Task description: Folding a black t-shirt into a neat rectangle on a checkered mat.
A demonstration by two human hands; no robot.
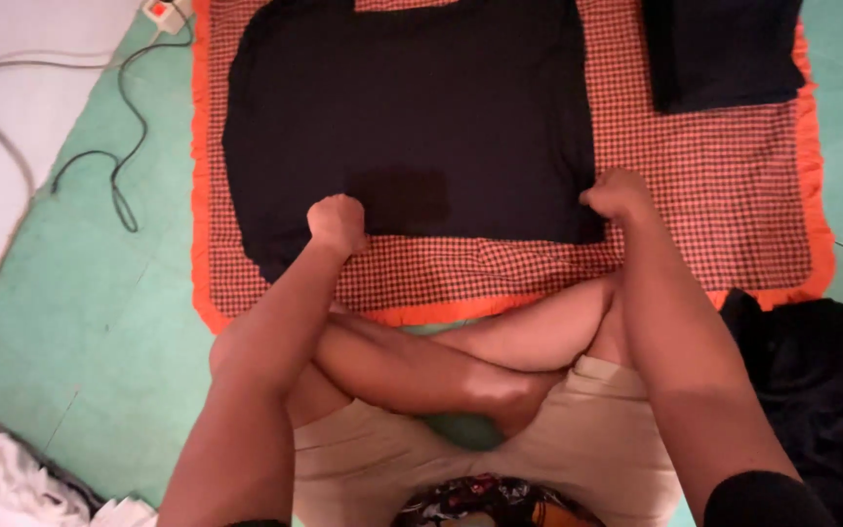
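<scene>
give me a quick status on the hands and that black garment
Left hand and right hand each shut on black garment near hem. Garment flat on checked mat. Folded dark cloth apart, top right.

black garment (412, 127): top cut off by the frame edge
folded dark cloth (724, 49): upper part out of frame
left hand (336, 222); right hand (619, 195): fingertips curled under, unseen

A black garment (407, 127) is lying on a cloth (714, 176) showing a red-and-black check with an orange border. The floor (80, 312) is appearing pale green. Grey and black cables (80, 156) are trailing; a folded item (724, 49) is showing dark navy.
</scene>
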